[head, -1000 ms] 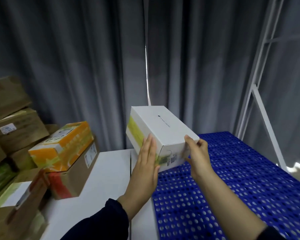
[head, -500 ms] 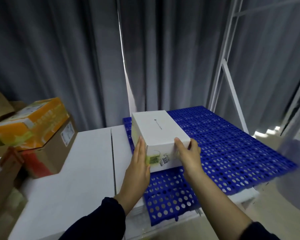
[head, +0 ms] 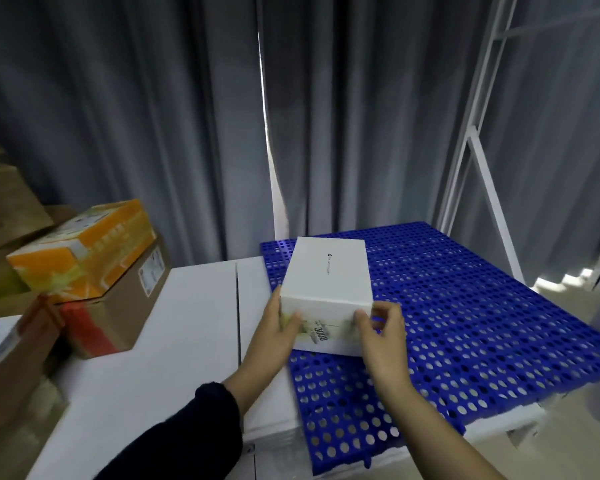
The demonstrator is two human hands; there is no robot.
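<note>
A white box (head: 327, 271) with a small printed label on its near face lies flat on the blue perforated pallet (head: 465, 306), near the pallet's left edge. My left hand (head: 274, 330) holds the box's near left corner, thumb across the near face. My right hand (head: 380, 332) grips the near right corner with curled fingers.
A white table (head: 174, 341) adjoins the pallet on the left. An orange box (head: 84, 251) sits on a brown carton (head: 125, 306) at the table's left, with more cartons (head: 11, 348) beside it. Grey curtains hang behind. A white metal frame (head: 478, 161) stands at the right.
The box has come down from mid-air onto the blue pallet and turned square to me. Both hands slid from its sides to its near corners.
</note>
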